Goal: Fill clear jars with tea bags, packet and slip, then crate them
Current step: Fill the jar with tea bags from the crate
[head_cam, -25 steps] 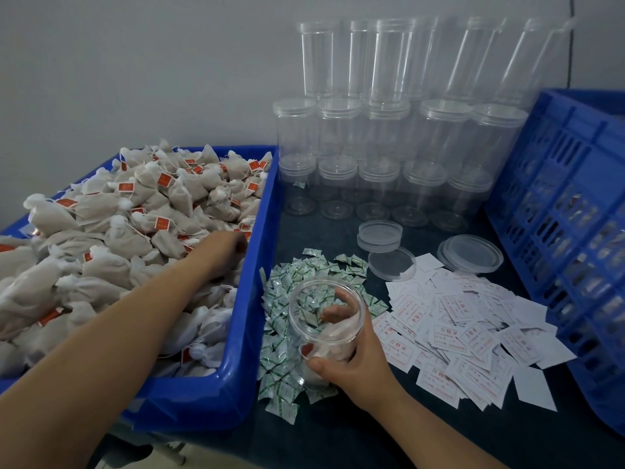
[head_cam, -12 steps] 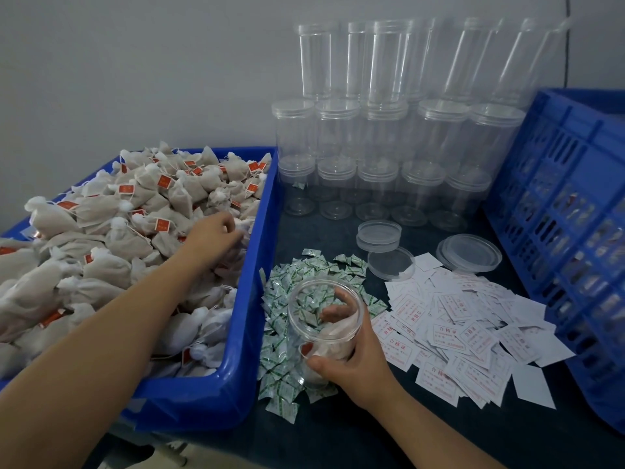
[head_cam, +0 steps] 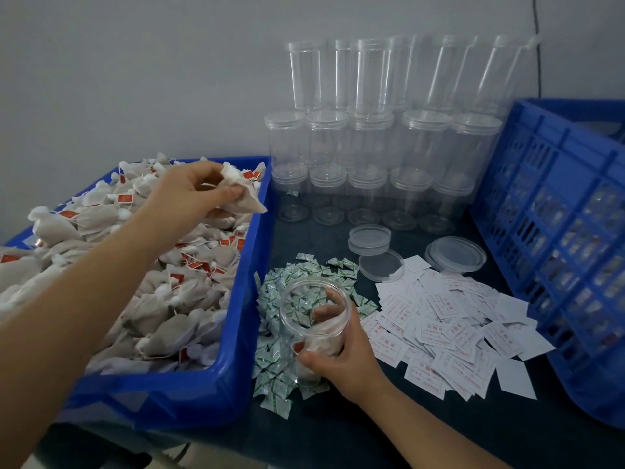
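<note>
Above the far corner of the bin, our left hand has thumb and fingertips pinched on one tea bag, lifted clear of the heap, its gathered white top up by the thumb. Our left forearm crosses the bin diagonally from the near left.

Our right hand wraps an open clear jar, thumb curled across the near side, fingers curved round the far side and visible through the plastic. Jar leans toward us, mouth up and open; at least one tea bag with a red tag already lies in its lower part. It sits among the green-and-white packets, scattered in a loose pile on the dark table just beside the bin's right wall.

Blue bin: heaped with beige tea bags, red tags showing.

Right of the packets: spread of white paper slips with red print, overlapping. Behind these, loose clear lids, some stacked, one larger set apart.

Against the wall: empty lidded jars stacked in three tiers, the top tier taller and narrower.

Far right: blue slatted crate, tilted, contents not legible through the slats.
</note>
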### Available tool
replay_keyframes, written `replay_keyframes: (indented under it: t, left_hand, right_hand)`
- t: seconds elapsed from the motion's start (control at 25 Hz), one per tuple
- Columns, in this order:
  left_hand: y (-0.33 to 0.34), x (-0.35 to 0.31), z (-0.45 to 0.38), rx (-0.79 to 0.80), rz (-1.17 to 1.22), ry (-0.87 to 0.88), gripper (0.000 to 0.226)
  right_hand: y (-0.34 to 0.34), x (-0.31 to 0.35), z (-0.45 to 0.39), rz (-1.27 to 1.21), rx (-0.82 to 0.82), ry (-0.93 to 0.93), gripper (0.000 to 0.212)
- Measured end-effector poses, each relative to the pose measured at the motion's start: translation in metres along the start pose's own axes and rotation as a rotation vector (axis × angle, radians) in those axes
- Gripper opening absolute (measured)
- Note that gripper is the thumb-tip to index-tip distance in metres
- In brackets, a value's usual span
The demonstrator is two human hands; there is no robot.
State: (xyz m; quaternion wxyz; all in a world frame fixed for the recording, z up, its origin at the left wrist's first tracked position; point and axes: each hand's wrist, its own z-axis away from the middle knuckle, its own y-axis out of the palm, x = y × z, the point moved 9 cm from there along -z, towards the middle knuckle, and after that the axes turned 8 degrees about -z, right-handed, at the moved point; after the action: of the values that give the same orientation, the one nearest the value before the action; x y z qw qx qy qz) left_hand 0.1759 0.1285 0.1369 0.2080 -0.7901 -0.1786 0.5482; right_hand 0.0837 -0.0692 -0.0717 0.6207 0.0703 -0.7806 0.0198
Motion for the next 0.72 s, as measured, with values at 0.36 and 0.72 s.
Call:
replay_keyframes:
  t: [0.36,0.72]
  left_hand:
    - [0.075,-0.07,0.055,0.419,-0.11,0.178,0.018]
    - [0.127,-0.052,0.078,0.546,-0.611,0.374,0.017]
  right_hand:
    - [-0.001,0.0,-0.001,-0.009,-0.01,-0.017,0.086]
    - [0.001,0.004,-0.002,-0.046,-0.007,-0.062,0.079]
